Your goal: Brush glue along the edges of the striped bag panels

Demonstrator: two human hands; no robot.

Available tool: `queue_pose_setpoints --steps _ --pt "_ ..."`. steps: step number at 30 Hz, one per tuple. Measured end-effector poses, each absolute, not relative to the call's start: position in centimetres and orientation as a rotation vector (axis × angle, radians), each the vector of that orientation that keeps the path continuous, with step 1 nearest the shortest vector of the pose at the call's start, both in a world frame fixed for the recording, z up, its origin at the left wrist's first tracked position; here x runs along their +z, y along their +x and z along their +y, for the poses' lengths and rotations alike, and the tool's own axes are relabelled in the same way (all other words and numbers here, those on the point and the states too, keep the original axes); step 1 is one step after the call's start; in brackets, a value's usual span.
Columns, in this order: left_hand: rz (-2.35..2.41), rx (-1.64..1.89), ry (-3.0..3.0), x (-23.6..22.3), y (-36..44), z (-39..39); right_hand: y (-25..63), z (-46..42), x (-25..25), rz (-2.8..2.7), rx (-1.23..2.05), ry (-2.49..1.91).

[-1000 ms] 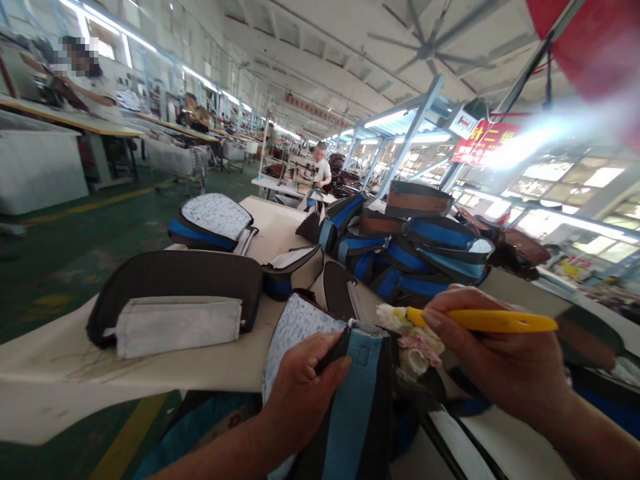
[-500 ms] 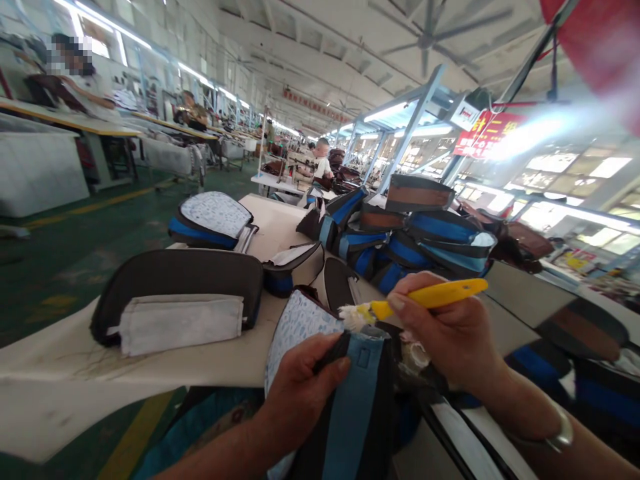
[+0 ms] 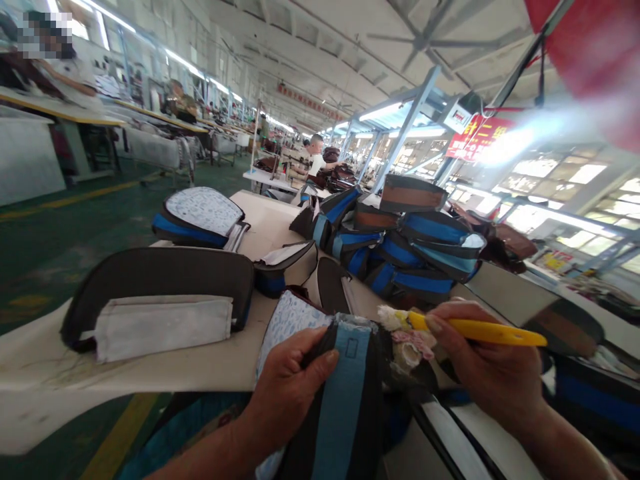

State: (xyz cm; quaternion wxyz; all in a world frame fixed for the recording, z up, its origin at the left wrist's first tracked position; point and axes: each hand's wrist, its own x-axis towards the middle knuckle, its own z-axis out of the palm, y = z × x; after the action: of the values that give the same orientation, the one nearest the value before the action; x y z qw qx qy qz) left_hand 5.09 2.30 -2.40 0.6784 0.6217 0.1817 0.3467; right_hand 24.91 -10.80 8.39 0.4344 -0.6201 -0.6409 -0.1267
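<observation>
My left hand grips the edge of a bag panel, black with a teal centre stripe, its thumb lying on top. At the panel's upper end a small rectangle is stitched into the stripe. My right hand holds a brush by its yellow handle, the pale, clotted bristles pointing left. Just beneath the bristles sits a glue-crusted container with pinkish residue; its contents are hard to make out. Behind my left hand lies a piece of blue-patterned white lining.
A dark bag piece with a white flap stands on the pale table at the left. Farther back is a patterned-lining bag. A pile of blue and black bag parts rises behind. Co-workers sit at distant benches.
The brush has moved right and slightly down, from the panel's top end to above the crusted container. My left hand keeps its hold on the panel. The whole view has shifted slightly.
</observation>
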Motion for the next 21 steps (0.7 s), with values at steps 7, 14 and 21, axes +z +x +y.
queue_pose_setpoints --steps 7,14,21 --pt "0.447 0.791 1.342 -2.2 5.1 2.4 25.5 -10.6 7.5 -1.605 -0.371 -1.514" --pt "0.439 0.795 1.37 -2.0 5.1 2.5 24.1 -9.3 7.8 -1.513 -0.337 -1.381" --pt "0.483 0.976 2.007 -1.8 4.6 2.6 24.3 -8.6 9.1 -1.56 -0.419 -1.536"
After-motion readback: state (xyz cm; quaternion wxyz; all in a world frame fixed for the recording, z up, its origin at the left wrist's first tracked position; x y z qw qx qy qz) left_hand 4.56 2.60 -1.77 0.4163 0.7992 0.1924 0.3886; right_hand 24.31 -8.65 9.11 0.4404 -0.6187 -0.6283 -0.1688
